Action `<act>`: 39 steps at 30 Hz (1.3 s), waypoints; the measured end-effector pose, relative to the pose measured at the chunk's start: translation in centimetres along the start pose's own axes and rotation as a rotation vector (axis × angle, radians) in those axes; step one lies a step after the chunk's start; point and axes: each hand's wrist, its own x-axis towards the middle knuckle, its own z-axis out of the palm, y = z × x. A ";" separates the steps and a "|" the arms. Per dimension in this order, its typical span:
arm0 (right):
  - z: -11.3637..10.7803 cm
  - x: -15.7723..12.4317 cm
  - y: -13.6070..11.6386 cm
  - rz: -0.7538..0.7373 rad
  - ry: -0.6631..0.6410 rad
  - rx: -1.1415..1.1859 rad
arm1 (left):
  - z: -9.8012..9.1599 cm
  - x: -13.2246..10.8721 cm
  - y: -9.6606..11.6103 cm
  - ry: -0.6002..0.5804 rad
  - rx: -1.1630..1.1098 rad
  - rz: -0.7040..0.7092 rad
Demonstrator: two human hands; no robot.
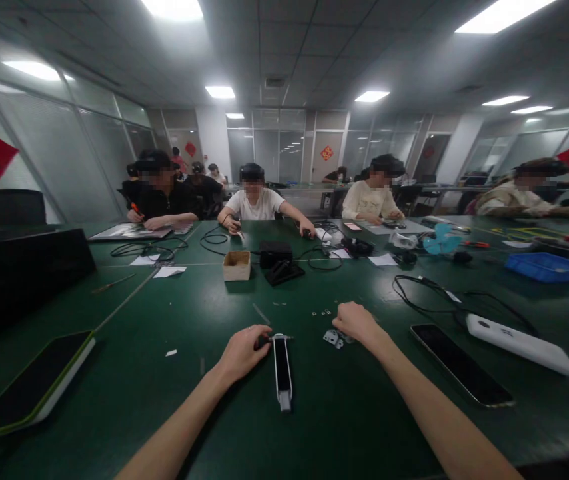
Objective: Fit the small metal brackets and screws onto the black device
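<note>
My left hand rests on the dark green workbench, its curled fingers at the upper end of a long black-and-white device. That device lies lengthwise and has a thin metal crosspiece at its top. My right hand hovers just right of a small metal hinge-like bracket, with its fingertips hidden. Several tiny metal parts lie beyond it. Further right are a black smartphone and a white power bank. Neither hand visibly holds anything.
A cardboard box, a black unit and a soldering stand stand ahead. Black cables curl on the right, beyond them a blue plastic tray. A black tablet lies left. Several co-workers sit across the bench.
</note>
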 end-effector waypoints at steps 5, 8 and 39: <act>0.3 0.5 1.1 -0.014 0.002 0.017 | 0.2 0.0 -0.2 0.005 -0.007 0.008; 0.4 0.9 1.7 -0.009 0.015 0.049 | 0.2 0.0 -0.3 0.014 -0.004 0.022; 2.8 -3.2 -6.8 -0.545 0.128 0.635 | -0.4 -0.4 0.6 -0.010 0.038 0.062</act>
